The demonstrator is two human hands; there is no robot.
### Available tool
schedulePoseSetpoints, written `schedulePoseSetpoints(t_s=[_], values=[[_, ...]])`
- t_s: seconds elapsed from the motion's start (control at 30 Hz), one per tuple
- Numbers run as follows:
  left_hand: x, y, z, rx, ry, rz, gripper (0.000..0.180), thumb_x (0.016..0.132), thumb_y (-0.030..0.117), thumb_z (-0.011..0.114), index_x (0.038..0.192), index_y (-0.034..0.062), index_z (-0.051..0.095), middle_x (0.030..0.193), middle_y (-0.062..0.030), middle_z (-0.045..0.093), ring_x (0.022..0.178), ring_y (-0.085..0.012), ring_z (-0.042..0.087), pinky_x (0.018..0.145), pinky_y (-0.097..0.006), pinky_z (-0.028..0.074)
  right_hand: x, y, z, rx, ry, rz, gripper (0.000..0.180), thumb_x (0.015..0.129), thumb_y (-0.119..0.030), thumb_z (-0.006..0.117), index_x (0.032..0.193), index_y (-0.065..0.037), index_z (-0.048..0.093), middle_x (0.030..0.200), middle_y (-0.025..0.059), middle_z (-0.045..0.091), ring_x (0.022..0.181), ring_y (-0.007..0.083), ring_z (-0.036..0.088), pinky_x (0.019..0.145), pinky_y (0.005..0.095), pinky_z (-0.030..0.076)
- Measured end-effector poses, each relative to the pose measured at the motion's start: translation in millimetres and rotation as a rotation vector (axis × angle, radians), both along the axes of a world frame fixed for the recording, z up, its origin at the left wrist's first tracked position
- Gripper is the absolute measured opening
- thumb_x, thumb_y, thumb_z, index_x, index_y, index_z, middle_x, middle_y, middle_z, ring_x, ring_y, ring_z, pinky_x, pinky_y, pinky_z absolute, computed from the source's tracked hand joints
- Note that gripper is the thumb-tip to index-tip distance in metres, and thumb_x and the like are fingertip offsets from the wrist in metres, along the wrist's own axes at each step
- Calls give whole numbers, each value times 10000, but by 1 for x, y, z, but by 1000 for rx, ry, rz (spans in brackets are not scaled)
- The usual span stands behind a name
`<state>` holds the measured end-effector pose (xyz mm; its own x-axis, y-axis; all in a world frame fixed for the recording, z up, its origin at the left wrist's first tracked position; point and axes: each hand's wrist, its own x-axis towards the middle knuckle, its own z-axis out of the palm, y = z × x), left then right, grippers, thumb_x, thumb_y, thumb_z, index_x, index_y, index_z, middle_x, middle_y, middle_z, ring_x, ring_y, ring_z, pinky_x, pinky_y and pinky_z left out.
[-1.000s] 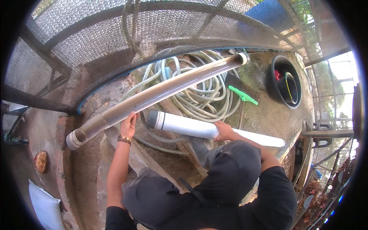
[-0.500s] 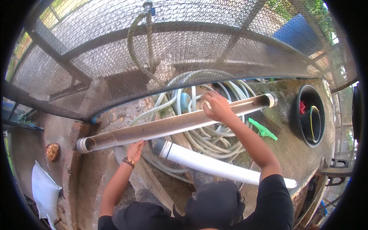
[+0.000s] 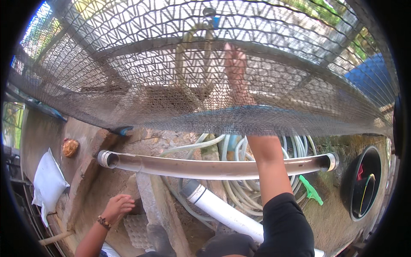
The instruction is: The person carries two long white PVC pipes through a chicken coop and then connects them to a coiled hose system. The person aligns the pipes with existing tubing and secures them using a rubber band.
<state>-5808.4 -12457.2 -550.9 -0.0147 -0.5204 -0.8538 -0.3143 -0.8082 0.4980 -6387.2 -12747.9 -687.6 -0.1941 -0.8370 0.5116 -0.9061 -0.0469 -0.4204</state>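
Observation:
My right hand (image 3: 235, 66) shows through the dark mesh net (image 3: 158, 81), its arm passing under the net's lower edge and lifting it. Mesh and blur hide what its fingers do; a tap (image 3: 209, 13) with a blue part and a hose stands up and to the left of it. Below lies a long halved pipe (image 3: 192, 168), open side up, with a ring at each end; neither hand is on it. My left hand (image 3: 117, 208), with a bracelet at the wrist, is held empty near the concrete ledge, fingers stretched out.
Under the halved pipe are a coiled clear hose (image 3: 242, 201) and a white pipe (image 3: 227, 216) with a grey end. A green plastic tool (image 3: 311, 190) and a black bucket (image 3: 355, 188) are at right. A white sack (image 3: 49, 182) and a brown husk-like lump (image 3: 70, 147) lie left.
Both hands have let go of the halved pipe, which now lies nearly level. My right hand has gone up behind the net; my left has drawn back down and left.

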Motion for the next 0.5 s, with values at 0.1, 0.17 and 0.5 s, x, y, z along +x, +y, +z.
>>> schedulePoseSetpoints(t_s=[0.1, 0.17, 0.5], values=[[32, 25, 2, -27, -111, 19, 277, 969, 215, 561, 1173, 28, 564, 1070, -123, 663, 933, -204, 670, 798, -314, 552, 29, -16, 93, -198, -151, 95, 488, 976, -357, 503, 1364, -62, 474, 1161, 132, 551, 966, 213, 554, 738, 327, 470], [49, 44, -3, -10, -161, 2, 281, 965, 217, 568, 1178, 34, 571, 1060, -109, 665, 921, -197, 670, 777, -312, 550, 40, -24, 132, -324, -193, 153, 474, 983, -361, 497, 1358, -71, 486, 1072, 115, 593, 868, 189, 581, 658, 300, 475], [59, 44, -22, -270, -276, -418, 297, 885, 219, 678, 1089, 7, 637, 1011, -105, 690, 928, -187, 667, 828, -326, 537, 33, -43, 169, -256, -431, 306, 457, 1004, -404, 464, 1327, -89, 536, 971, 107, 679, 764, 159, 642, 569, 296, 509]])
